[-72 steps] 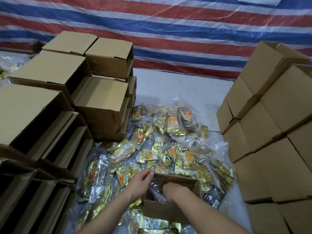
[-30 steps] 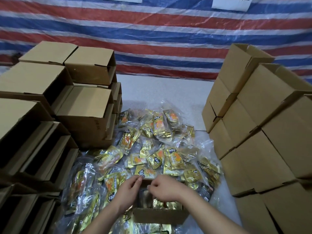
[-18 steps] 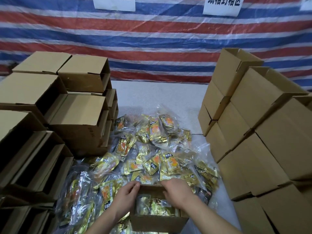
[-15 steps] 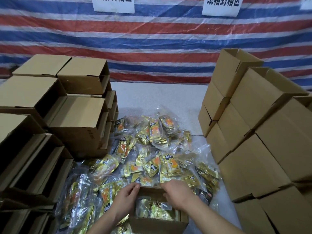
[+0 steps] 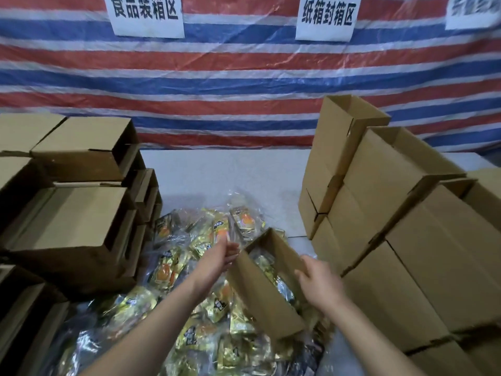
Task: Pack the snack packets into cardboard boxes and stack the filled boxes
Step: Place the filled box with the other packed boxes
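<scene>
Both forearms are bare to the frame's edge, the left hand (image 5: 221, 257) and right hand (image 5: 321, 284) ungloved.

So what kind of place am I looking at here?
Probably a makeshift packing area: stacked cardboard boxes, a heap of snack packets on the table, and paper signs on a striped tarp.
</scene>
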Demonstrator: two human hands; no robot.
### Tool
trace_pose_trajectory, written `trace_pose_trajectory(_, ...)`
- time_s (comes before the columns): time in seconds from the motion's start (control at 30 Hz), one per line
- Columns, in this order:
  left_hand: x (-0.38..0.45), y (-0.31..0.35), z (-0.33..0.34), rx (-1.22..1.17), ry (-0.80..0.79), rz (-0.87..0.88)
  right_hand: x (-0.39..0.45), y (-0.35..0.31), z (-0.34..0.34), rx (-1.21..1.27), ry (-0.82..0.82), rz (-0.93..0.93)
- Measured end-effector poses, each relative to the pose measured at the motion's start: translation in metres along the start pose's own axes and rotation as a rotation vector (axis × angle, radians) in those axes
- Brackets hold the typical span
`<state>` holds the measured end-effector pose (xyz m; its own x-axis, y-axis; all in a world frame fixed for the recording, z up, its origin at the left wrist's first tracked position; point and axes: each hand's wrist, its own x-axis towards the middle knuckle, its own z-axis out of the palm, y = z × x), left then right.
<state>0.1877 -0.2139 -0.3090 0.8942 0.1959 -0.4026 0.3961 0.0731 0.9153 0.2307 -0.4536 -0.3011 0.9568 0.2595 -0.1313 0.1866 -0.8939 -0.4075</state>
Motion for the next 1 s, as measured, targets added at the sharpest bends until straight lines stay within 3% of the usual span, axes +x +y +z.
trace_pose_trajectory(0.07,0.025,-0.002,0.014,0.12,0.046,0.034,0.02,0.011,-0.008,-0.011,0.053,0.07)
trace_pose_trajectory(0.17,0.06,-0.011,0.033,0.646,0.06,0.183,0.052,0.024,-0.014,-0.031,0.122,0.168)
trace_pose_trajectory(0.3,0.105,-0.024,0.062,1.361,-0.131,0.368,0.096,0.032,-0.013,0.004,0.153,0.283)
trace_pose_trajectory(0.43,0.152,-0.036,0.093,1.711,-0.338,0.416,0.138,0.034,-0.005,0.024,0.176,0.344)
trace_pose_trajectory(0.73,0.234,-0.068,0.132,2.116,-0.501,0.479,0.203,0.047,0.01,-0.052,0.197,0.353)
trace_pose_trajectory(1.0,0.236,-0.091,0.121,2.045,-0.45,0.413,0.232,0.049,0.028,-0.1,0.19,0.321)
